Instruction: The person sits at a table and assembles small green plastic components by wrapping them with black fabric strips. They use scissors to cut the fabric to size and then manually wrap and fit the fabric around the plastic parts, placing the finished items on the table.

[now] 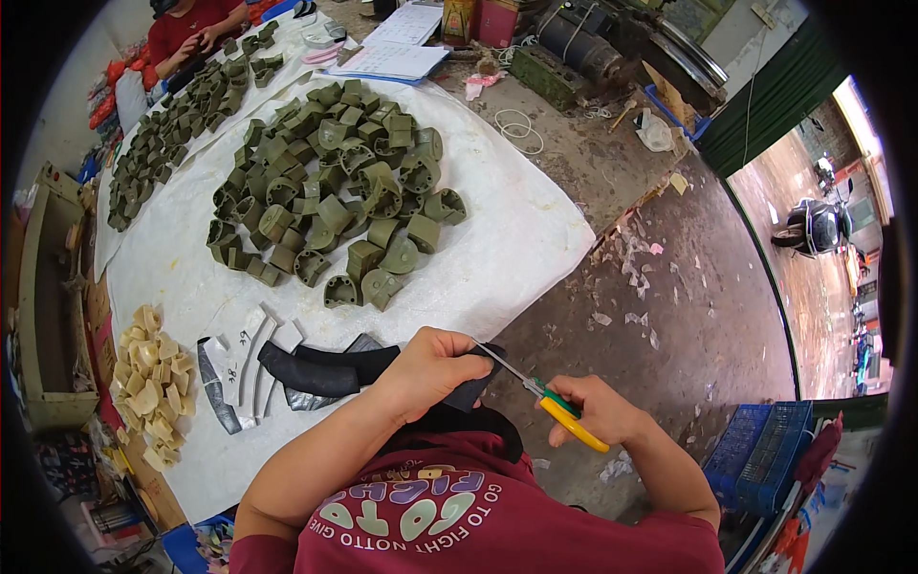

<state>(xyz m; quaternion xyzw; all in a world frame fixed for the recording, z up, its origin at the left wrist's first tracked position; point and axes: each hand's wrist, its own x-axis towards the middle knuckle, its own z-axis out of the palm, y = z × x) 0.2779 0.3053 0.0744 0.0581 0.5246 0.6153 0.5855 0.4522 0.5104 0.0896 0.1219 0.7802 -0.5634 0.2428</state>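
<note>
Olive pieces [333, 212] lie heaped beyond black strips [308, 373] beside the left hand [432, 371].

Noted yellow and green on scissor handles [573, 425], black on held piece [470, 392], olive throughout heaped blocks [335, 212], cream on small pieces [149, 390], white on sheet [507, 206], maroon on shirt [478, 540].

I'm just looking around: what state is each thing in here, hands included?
Left hand: closed, pinching the black piece.
Right hand: closed on the scissors.
Scissors: blades at the black piece; how far open, unclear.
Green pieces: loose, heaped.
Cream pieces: loose, heaped.
Black strips: lying overlapped.
White sheet: spread out under the heaps.
Motorbike: standing.
</note>
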